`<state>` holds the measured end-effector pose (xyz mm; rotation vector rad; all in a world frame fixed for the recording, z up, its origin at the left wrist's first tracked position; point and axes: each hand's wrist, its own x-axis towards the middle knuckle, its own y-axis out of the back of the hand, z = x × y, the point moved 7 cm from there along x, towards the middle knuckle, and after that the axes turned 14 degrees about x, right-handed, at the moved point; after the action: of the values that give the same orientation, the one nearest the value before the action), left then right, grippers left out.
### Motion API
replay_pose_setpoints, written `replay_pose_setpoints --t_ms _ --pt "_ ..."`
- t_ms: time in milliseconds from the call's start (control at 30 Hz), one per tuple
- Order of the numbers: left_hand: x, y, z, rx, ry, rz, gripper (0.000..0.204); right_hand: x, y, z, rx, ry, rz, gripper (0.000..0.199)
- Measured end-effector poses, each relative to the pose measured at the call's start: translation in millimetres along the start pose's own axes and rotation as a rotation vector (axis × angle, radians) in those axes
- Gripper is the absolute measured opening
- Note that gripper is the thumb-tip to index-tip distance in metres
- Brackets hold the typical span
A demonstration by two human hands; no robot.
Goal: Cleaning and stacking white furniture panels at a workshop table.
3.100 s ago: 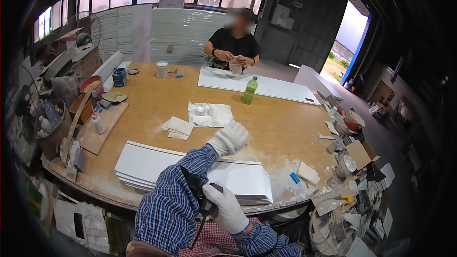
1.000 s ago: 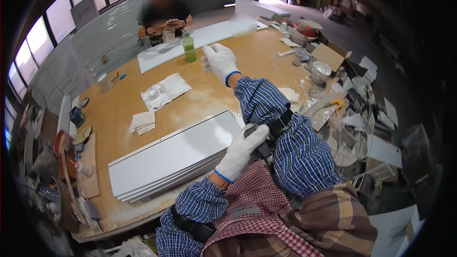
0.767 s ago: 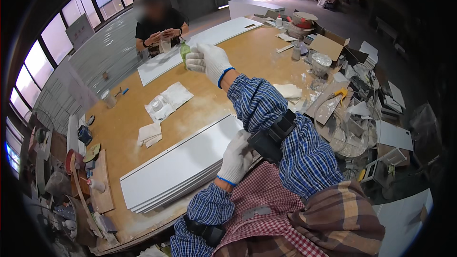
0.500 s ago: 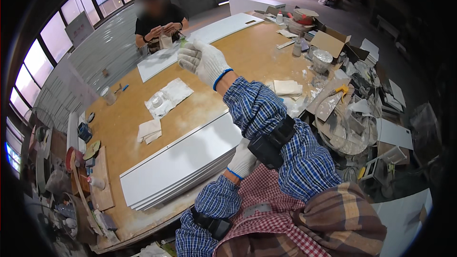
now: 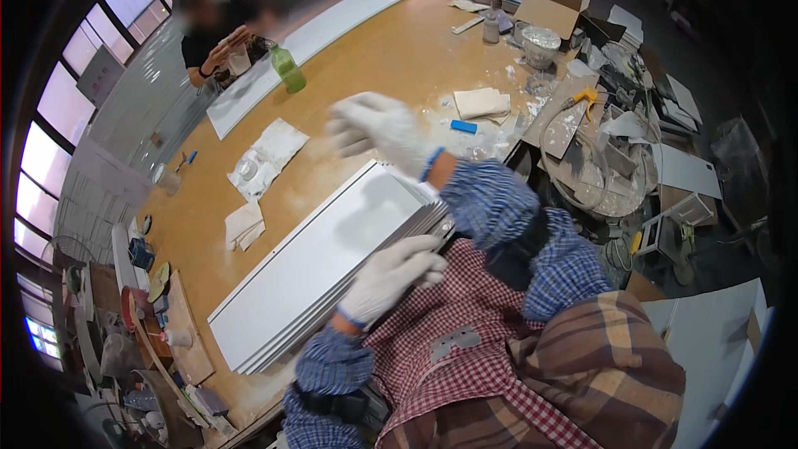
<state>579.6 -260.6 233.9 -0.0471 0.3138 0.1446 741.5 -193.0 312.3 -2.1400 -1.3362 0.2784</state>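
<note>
Directions below were read from the centre of the stack, with twelve o'clock toward the top of the view. The stack of long, flat white panels (image 5: 303, 254) lay at the near side of the tan wooden table (image 5: 374, 62), its layers slightly stepped along the near edge. The left hand (image 5: 392, 276), in a white knitted glove, was at about three o'clock, before the near edge of the stack, its fingers apart and slightly bent, with nothing visible in its grasp; contact with the panels could not be determined. The right hand (image 5: 378, 129), gloved alike and blurred, was raised at one o'clock above the table, fingers loosely bent and not closed on anything visible. A crumpled white cloth (image 5: 283, 145) bearing a small round white container (image 5: 248, 168) lay at eleven o'clock, and folded cream cloths (image 5: 243, 224) at ten. A translucent green bottle (image 5: 288, 71) stood near twelve, beside a long white panel (image 5: 312, 41). Between one and two o'clock, a small blue block (image 5: 463, 126) lay just beside a folded cream cloth pile (image 5: 482, 102). At eleven, beyond the table, a co-worker in a black top (image 5: 199, 46) held a pale item (image 5: 238, 61).
</note>
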Motion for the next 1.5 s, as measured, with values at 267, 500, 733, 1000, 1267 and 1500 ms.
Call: replay_pose_setpoints --t_ms 267,500,733,1000,1267,1500 --pt "-53.6 168.9 27.5 0.288 -0.075 0.697 0.04 -33.2 284.5 -5.9 -1.182 0.067 0.531 0.044" --pt "26.3 193.3 9.2 0.542 0.061 0.843 0.033 -1.5 311.8 26.0 -1.603 0.082 0.386 0.05" --pt "58.7 196.6 6.8 0.861 -0.001 0.779 0.043 13.4 318.5 25.9 -1.215 -0.05 0.428 0.036" --pt "68.3 181.9 -3.8 1.041 -0.02 0.42 0.045 123.6 54.5 8.6 -0.517 -0.399 -0.16 0.037" --pt "71.4 178.1 -2.5 1.074 -0.119 0.433 0.043 180.0 -56.4 65.8 -0.322 -0.59 -0.389 0.036" --pt "69.2 180.4 -13.4 0.881 -0.236 0.508 0.039 255.1 -133.3 136.7 -0.503 -0.46 -0.467 0.034"
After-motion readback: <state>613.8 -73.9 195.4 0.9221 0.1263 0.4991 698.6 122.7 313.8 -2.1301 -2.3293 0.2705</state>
